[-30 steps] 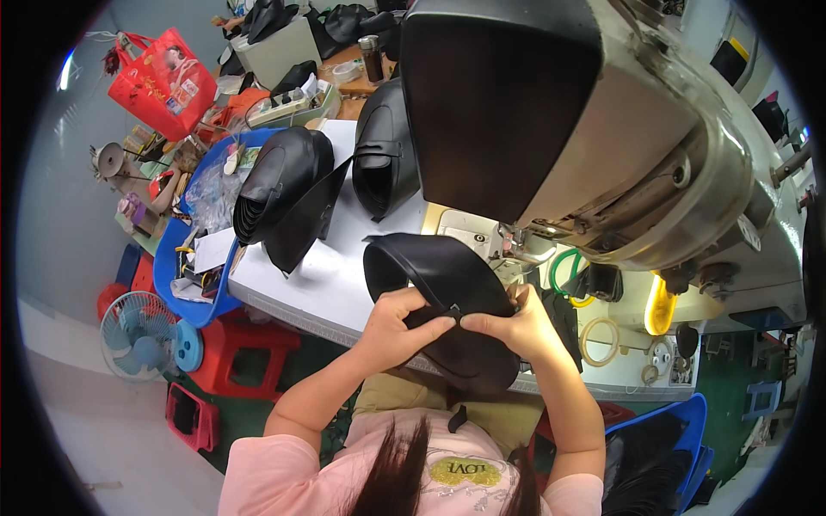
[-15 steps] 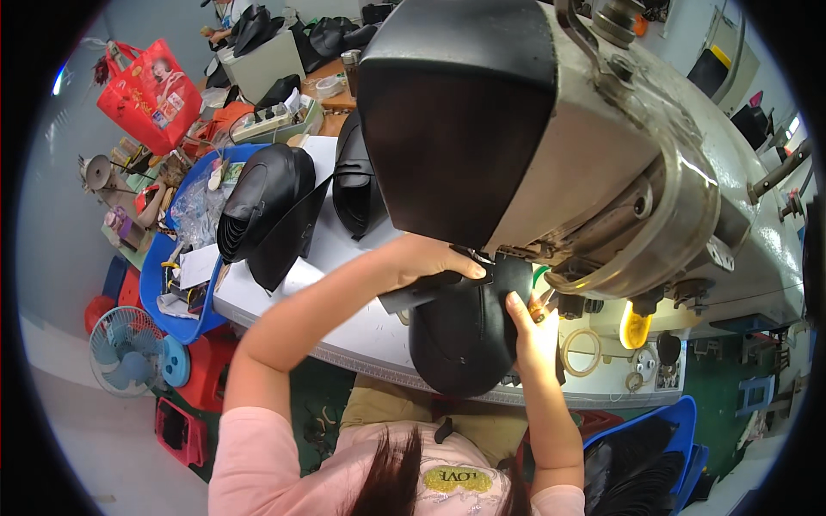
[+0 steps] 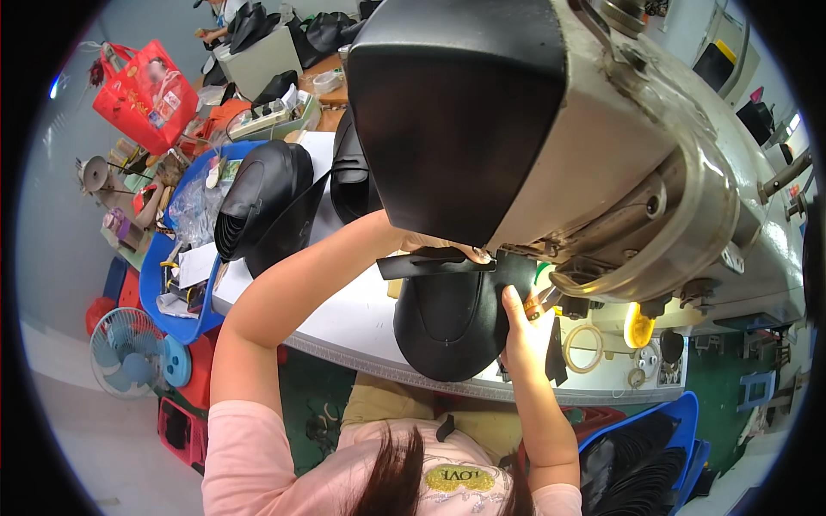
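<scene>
Feeding black piece under machine head

Left hand (image 3: 439, 248) pinches black leather piece (image 3: 452, 322) w/ strap at 12 o'clock, under sewing machine (image 3: 602, 172). Right hand (image 3: 519, 331) grips its 3 o'clock edge. Positioned; stitching judged not begun. Stacked pieces (image 3: 258, 206) at 10 o'clock.

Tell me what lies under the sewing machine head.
Under the sewing machine head lie a black leather piece and a black strap, held by the left hand and right hand. The needle area is hidden.

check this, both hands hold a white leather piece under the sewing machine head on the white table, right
Not quite: the leather piece is black, not white. The head view shows the left hand and right hand holding it under the sewing machine head on the white table.
</scene>
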Available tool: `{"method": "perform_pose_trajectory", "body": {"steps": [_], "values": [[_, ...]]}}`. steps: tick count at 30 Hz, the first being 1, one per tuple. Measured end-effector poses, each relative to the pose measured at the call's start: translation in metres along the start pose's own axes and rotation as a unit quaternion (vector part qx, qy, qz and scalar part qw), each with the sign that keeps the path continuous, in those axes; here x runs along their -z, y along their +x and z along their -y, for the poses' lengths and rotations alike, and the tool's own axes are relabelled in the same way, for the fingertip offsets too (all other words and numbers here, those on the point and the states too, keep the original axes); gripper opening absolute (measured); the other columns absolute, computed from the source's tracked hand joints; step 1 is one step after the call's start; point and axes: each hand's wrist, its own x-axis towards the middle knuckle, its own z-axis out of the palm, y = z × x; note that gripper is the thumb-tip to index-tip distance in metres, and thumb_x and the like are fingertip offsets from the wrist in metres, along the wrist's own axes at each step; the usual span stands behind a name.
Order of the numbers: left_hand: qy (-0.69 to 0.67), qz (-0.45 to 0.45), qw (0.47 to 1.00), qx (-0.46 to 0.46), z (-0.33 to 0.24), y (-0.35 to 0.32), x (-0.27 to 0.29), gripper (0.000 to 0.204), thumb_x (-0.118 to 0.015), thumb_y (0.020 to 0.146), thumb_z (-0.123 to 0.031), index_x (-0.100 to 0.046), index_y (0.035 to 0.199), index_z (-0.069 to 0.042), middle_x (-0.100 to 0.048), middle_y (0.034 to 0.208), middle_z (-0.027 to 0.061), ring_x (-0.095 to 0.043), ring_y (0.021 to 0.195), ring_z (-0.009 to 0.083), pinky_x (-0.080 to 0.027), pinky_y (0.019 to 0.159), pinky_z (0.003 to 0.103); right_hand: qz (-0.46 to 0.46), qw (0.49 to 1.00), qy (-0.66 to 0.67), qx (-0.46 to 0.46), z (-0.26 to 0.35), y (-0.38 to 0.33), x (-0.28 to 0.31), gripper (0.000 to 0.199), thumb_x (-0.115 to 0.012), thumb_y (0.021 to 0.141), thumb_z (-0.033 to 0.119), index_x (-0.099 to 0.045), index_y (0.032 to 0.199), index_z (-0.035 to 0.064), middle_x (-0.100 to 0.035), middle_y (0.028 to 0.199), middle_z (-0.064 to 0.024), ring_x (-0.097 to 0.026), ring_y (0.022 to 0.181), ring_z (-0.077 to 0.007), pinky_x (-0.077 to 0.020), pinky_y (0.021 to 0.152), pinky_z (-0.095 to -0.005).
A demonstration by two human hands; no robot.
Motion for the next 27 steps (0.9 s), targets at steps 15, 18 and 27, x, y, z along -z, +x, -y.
{"method": "perform_pose_trajectory", "body": {"steps": [15, 18, 27], "values": [[-0.033, 0.039, 0.998, -0.023, 0.006, 0.014, 0.003, 0.039, -0.073, 0.069, -0.007, -0.060, 0.105, -0.001, -0.063, 0.095, 0.0070, -0.059, 0.086, 0.0156, -0.047, 0.078, 0.027, 0.056, 0.996, -0.052, 0.038, 0.036, -0.006, 0.016, 0.015, -0.056, 0.090, 0.013, -0.057, 0.079, 0.0033, -0.049, 0.056, 0.0016, -0.042, 0.043, -0.0043, -0.0340, 0.039, -0.0184], [-0.036, 0.027, 0.999, -0.016, 0.006, 0.008, 0.005, 0.039, -0.073, 0.069, -0.007, -0.060, 0.105, -0.001, -0.063, 0.095, 0.0070, -0.059, 0.086, 0.0156, -0.047, 0.078, 0.027, -0.033, 0.916, -0.263, 0.301, 0.067, -0.022, 0.057, 0.011, -0.055, 0.086, 0.008, -0.061, 0.080, 0.0007, -0.060, 0.063, -0.0063, -0.050, 0.048, -0.0088, -0.0377, 0.044, -0.0200], [-0.049, 0.047, 0.997, -0.027, 0.007, 0.016, 0.004, 0.039, -0.073, 0.068, -0.007, -0.061, 0.104, -0.002, -0.063, 0.095, 0.0069, -0.059, 0.086, 0.0157, -0.047, 0.078, 0.027, -0.453, 0.602, -0.492, 0.437, 0.356, 0.079, 0.406, 0.036, -0.054, 0.090, 0.034, -0.063, 0.097, 0.0003, -0.066, 0.089, -0.0131, -0.062, 0.070, -0.0159, -0.0490, 0.063, -0.0311]]}}
